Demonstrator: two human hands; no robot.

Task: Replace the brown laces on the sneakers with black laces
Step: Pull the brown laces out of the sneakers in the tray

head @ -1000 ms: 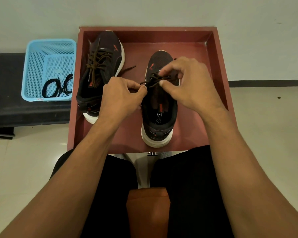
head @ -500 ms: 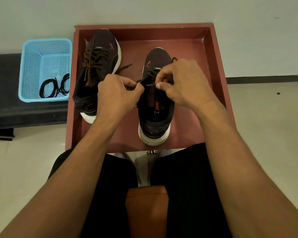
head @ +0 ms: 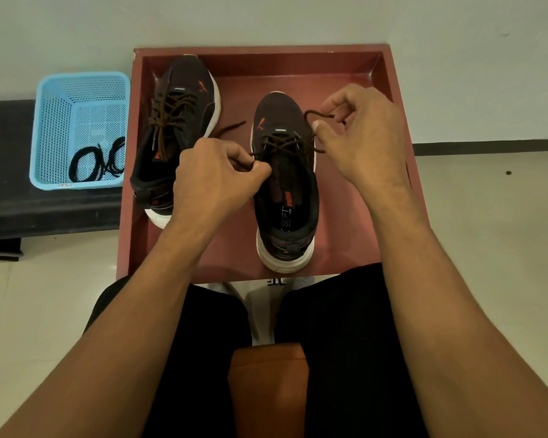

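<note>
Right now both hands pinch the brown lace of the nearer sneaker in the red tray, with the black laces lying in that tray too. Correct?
Not quite. The head view shows the black laces in the blue basket, outside the red tray. The rest stands: left hand and right hand both pinch the brown lace of the nearer sneaker.

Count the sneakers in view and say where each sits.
2. One sneaker sits at the far left of the red tray. The other sneaker sits mid-tray, between the left hand and right hand, which pinch its brown lace.
</note>
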